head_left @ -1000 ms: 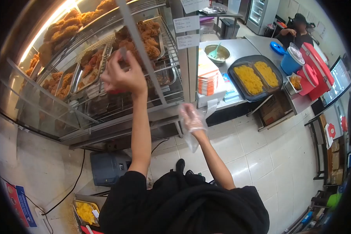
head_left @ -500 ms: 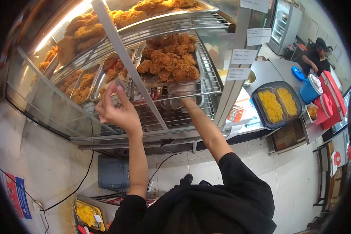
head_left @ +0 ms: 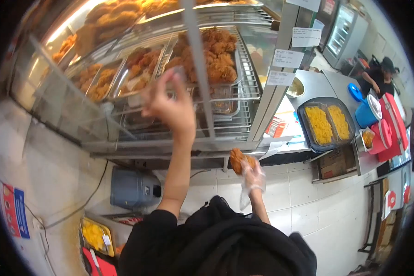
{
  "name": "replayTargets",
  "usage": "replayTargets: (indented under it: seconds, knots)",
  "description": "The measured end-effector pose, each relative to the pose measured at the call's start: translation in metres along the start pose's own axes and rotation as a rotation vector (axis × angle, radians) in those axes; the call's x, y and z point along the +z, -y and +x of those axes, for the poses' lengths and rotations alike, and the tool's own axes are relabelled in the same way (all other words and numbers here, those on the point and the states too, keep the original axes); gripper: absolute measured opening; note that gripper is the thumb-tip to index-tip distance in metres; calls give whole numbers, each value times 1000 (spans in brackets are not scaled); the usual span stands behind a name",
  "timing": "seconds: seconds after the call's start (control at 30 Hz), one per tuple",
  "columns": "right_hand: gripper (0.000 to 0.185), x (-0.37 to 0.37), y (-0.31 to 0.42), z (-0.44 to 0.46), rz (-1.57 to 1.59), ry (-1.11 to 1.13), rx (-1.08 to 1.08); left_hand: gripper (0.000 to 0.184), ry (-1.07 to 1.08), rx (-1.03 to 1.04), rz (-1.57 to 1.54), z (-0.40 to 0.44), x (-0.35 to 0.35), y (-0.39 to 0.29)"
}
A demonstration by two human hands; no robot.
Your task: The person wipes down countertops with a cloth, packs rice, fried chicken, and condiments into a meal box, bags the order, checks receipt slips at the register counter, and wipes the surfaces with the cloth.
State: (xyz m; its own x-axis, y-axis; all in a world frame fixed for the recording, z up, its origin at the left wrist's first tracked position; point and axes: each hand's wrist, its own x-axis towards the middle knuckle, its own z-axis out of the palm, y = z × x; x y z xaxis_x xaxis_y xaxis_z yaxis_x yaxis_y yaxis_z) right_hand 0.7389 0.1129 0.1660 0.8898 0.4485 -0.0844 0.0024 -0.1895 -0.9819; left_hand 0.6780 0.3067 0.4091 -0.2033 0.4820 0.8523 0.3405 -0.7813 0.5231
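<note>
My right hand (head_left: 253, 178), in a clear plastic glove, grips a piece of fried chicken (head_left: 237, 161) in front of the display cabinet's lower edge. My left hand (head_left: 170, 108) is raised at the cabinet's sliding glass door (head_left: 198, 69), somewhat blurred, its fingertips pinched on a small clear tab (head_left: 178, 72) at the glass. Behind the door, fried chicken pieces (head_left: 221, 60) are piled in a metal tray on a wire rack (head_left: 250, 69). Smaller trays of fried food (head_left: 140, 64) stand to the left, and more fried chicken (head_left: 110, 23) lies on the upper shelf.
To the right, a black two-part tray of yellow food (head_left: 319, 124) stands on the counter, near a blue tub (head_left: 365, 112) and red cooler (head_left: 393, 126). A person (head_left: 379, 78) works farther back. Below are a grey bin (head_left: 129, 186) and cables.
My right hand has come out of the cabinet and down, now with a piece of fried chicken. My left hand and the sliding door have shifted right.
</note>
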Motion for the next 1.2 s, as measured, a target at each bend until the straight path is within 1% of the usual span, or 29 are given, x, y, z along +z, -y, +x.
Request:
replayTargets:
  seconds: [0.07, 0.1, 0.17, 0.27, 0.3, 0.33, 0.37, 0.4, 0.47, 0.53, 0.57, 0.6, 0.63, 0.67, 0.73, 0.77, 0.8, 0.83, 0.87, 0.9, 0.93, 0.97, 1.0, 1.03, 1.07, 1.1, 1.13, 1.17, 1.2]
  knots:
    - [40, -33, -45, -21, -22, -22, 162, 10, 52, -22, -53, -8, 5, -18]
    - [40, -47, -55, -32, 0, -34, 240, 9, 82, -28, 31, -13, 8, -29]
    - [42, -67, -38, -46, 163, -33, 384, 10, 89, -42, -67, -20, 12, -52]
    - [44, -87, -60, -46, 274, 61, 342, 18, 125, -84, -178, -32, 24, -70]
    - [45, -97, -76, -43, 186, 94, 316, 21, 128, -84, -247, -38, 34, -68]
    - [44, -96, -72, -49, 258, 118, 344, 23, 156, -127, -240, -39, 32, -75]
    - [43, -95, -67, -54, 327, 141, 373, 22, 310, -167, -255, -38, 27, -77]
    - [42, -94, -69, -60, 339, 209, 329, 21, 467, -217, -273, -35, 26, -81]
    - [41, -102, -65, -78, 363, 332, 278, 23, 672, -228, -494, -51, 65, -50]
    - [40, -108, -44, -102, 391, 453, 272, 22, 691, -259, -309, -54, 0, -71]
    - [40, -108, -25, -130, 387, 411, 314, 20, 546, -245, -282, -70, -19, -69]
    - [41, -108, -16, -151, 366, 388, 361, 22, 634, -226, -276, -78, -69, -74]
    - [43, -106, -41, -147, 348, 489, 381, 16, 571, -285, -225, -109, -91, -59]
    - [45, -101, -62, -147, 321, 598, 409, 13, 563, -323, -316, -129, -139, -47]
    - [45, -86, -67, -175, 176, 620, 408, 16, 458, -462, -142, -178, -252, -35]
    - [45, -75, -63, -204, 146, 740, 369, 19, 347, -462, -117, -205, -318, -25]
    - [45, -63, -56, -233, 128, 853, 331, 25, 253, -467, 113, -240, -379, -10]
    - [46, -60, -44, -263, 93, 979, 318, 31, 343, -737, 192, -255, -456, -26]
    - [46, -40, -45, -296, 98, 1122, 282, 35, 25, -885, 52, -291, -519, -25]
    - [46, -19, -44, -334, 118, 1256, 244, 32, -28, -984, 164, -332, -589, -13]
    - [46, 0, -41, -381, 141, 1381, 207, 26, -203, -995, 360, -379, -656, -1]
    - [46, 7, -19, -450, 137, 1525, 210, 23, -395, -986, 484, -388, -730, -35]
    - [45, 13, 4, -520, 130, 1664, 212, 22, -482, -1070, 644, -415, -799, -47]
    - [45, 35, -15, -568, 247, 1827, 196, 21, -648, -1039, 832, -434, -860, -71]
    - [44, 57, -35, -619, 371, 1977, 179, 20, -763, -1129, 975, -454, -917, -94]
    - [45, 42, 5, -706, 166, 2063, 142, 20, -914, -1063, 1040, -484, -973, -114]
    - [46, 64, -16, -753, 107, 2193, 173, 20, -1092, -1041, 1052, -494, -1006, -144]
    - [46, 73, -30, -814, 119, 2279, 152, 20, -1163, -1026, 1125, -495, -1033, -172]
    - [45, 53, -11, -873, -30, 2340, -81, 20, -1231, -956, 1087, -500, -1054, -192]
